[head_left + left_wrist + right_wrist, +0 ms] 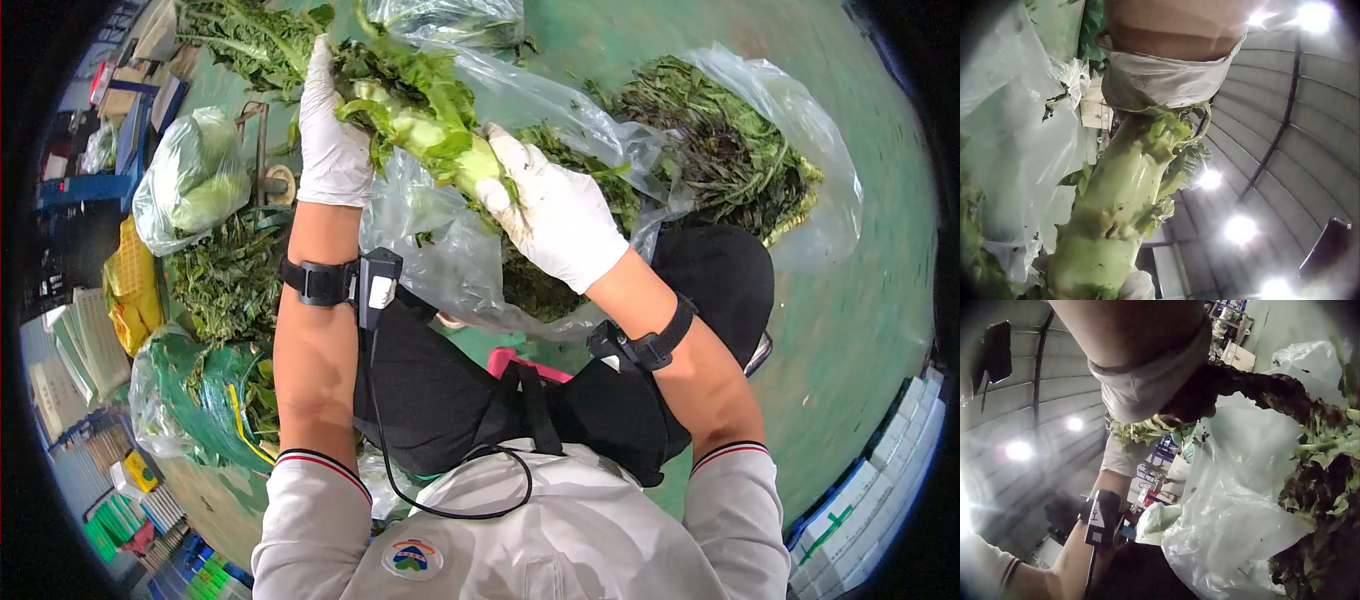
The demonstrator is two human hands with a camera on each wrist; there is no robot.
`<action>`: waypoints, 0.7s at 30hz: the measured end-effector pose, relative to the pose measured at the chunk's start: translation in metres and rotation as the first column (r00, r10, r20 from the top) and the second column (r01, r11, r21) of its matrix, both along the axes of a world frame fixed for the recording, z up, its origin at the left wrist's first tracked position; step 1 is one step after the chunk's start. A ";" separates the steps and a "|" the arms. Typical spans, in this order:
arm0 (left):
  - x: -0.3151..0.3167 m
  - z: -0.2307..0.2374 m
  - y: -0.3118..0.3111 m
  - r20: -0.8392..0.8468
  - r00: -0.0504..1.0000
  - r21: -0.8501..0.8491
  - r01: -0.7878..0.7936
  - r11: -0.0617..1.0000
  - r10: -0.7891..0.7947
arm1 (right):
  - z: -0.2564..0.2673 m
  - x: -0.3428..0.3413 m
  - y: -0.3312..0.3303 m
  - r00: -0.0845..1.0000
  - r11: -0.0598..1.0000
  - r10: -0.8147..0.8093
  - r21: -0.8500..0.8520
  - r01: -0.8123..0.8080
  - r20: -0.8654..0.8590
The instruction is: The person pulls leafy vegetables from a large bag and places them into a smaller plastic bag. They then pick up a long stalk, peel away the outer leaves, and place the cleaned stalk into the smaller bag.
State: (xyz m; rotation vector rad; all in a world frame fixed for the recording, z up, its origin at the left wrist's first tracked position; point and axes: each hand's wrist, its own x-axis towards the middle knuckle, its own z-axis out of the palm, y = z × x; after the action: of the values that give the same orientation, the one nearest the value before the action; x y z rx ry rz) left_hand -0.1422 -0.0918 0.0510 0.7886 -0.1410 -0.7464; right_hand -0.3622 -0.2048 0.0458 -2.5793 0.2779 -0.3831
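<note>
A thick pale green stem point(425, 135) with leaves spans the space between both gloved hands in the head view. The left hand point(332, 140) grips it near its leafy upper part, thumb side up. The right hand point(560, 205) holds the cut-looking lower end, fingers curled round it. In the left wrist view the stem point(1113, 200) runs down from beneath the left glove point(1157, 81), with small leaves along its side. The right glove point(1147, 387) covers its grip in the right wrist view, and the left glove point(1124, 456) shows beyond it.
Clear plastic bags point(440, 240) lie below the hands. Dark leafy greens point(700, 150) rest on plastic at the right. A bagged pale vegetable point(205, 180), more greens point(225, 285) and a yellow sack point(135, 285) stand at the left. Green floor point(840, 330) extends right.
</note>
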 end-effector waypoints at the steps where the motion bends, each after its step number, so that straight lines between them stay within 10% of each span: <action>1: -0.007 0.007 -0.004 0.005 1.000 0.011 -0.030 0.999 0.030 | -0.007 0.004 0.001 0.988 1.000 -0.004 -0.016 0.006 0.156; 8: -0.004 0.012 -0.002 0.015 0.985 0.153 -0.174 0.973 0.174 | -0.025 0.014 0.004 0.936 0.979 -0.043 0.201 -0.030 0.349; 14: 0.030 -0.009 0.024 -0.043 0.996 0.131 -0.076 0.988 0.082 | -0.013 0.012 -0.006 0.991 0.862 0.000 0.503 -0.068 0.134; 17: -0.002 0.031 0.002 0.033 0.907 0.199 -0.417 0.887 0.419 | -0.013 0.006 -0.016 0.995 0.804 0.097 0.591 -0.057 -0.036; 18: 0.062 -0.027 0.054 0.108 0.980 -0.134 0.179 0.975 -0.165 | -0.013 0.004 -0.017 0.987 0.793 0.132 0.608 -0.048 -0.094; 21: 0.021 0.018 0.020 0.075 0.921 0.106 -0.389 0.915 0.383 | -0.009 0.002 -0.014 0.990 0.901 0.144 0.413 -0.134 0.007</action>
State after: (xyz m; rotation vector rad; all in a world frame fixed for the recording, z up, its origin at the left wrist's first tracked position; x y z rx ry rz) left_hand -0.1208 -0.0717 0.0688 0.9171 0.0148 -0.3598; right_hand -0.3606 -0.2192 0.0369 -2.1697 0.1601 -0.2131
